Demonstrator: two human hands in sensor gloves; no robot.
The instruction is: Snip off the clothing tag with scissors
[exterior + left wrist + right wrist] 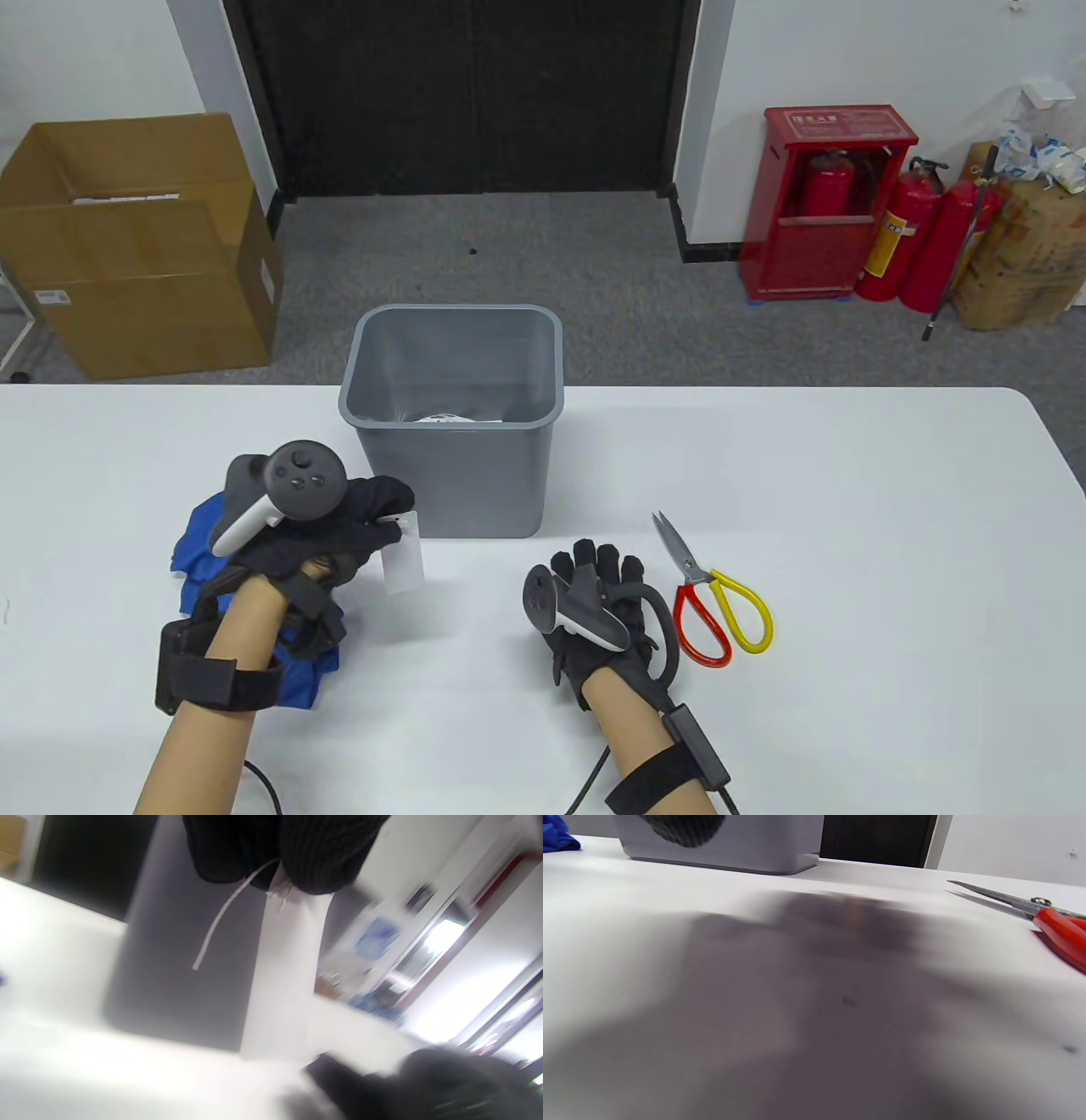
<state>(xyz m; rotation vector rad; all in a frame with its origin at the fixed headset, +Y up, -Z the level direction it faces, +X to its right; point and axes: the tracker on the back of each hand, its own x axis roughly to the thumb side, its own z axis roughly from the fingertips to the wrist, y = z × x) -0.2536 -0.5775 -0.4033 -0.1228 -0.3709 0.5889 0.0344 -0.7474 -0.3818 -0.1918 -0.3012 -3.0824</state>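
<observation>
My left hand pinches the top of a white paper tag, which hangs from my fingertips above the table. In the left wrist view the tag hangs below my fingers with a loose white string beside it. A blue garment lies crumpled under my left hand and forearm. Scissors with one red and one yellow handle lie shut on the table, just right of my right hand. That hand lies flat on the table, fingers spread, empty. The right wrist view shows the scissors at its right edge.
A grey plastic bin stands at the table's far edge, right behind the tag, with something white at its bottom. The white table stretches to the right. Beyond it are a cardboard box and red fire extinguishers on the floor.
</observation>
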